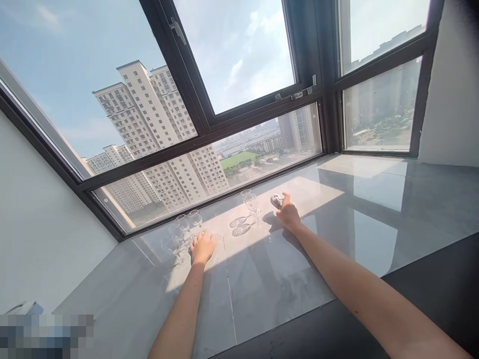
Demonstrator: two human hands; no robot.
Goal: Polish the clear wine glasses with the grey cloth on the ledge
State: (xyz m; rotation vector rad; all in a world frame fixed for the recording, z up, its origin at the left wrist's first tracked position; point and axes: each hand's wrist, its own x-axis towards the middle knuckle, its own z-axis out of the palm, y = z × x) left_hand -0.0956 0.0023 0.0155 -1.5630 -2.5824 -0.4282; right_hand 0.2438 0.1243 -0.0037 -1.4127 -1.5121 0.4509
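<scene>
My left hand [202, 247] reaches out over a grey marble window sill [337, 214] and closes around the base of a clear wine glass in a group of several wine glasses [183, 229] at the left. My right hand [287, 213] lies farther right on the sill, fingers curled on a small object [277, 200] that I cannot make out. Just left of that hand stand two more clear wine glasses [250, 202], casting shadows on the sunlit stone.
A large dark-framed window [209, 127] runs along the sill's far edge, with high-rise buildings outside. White walls close the sill at left and right. A dark floor edge [430, 279] lies in front at the right.
</scene>
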